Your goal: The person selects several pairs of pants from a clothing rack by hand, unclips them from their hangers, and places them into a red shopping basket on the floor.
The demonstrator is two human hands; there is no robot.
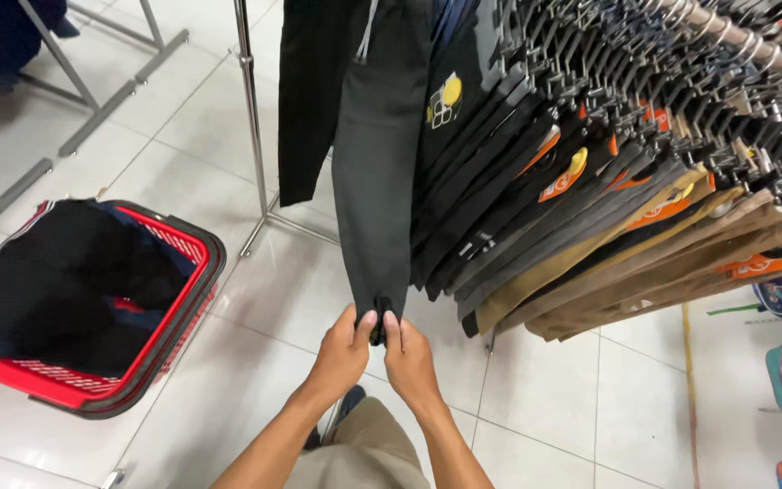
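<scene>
Beneath the crowded rail (pixel 726 36), the hem of dark grey trousers (pixel 374 172) is pinched by left hand (pixel 341 356) and right hand (pixel 409 358), held taut for inspection; red basket (pixel 193 299) nearby.

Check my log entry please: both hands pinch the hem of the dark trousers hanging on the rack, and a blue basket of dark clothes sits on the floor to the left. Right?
Not quite: the basket is red, not blue, as the head view shows. The rest holds: left hand and right hand pinch the hem of the dark trousers hanging on the rack.

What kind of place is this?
Most likely a clothing shop: a long rail packed with hanging trousers, a red shopping basket on the tiled floor, and both hands holding one trouser hem.
</scene>
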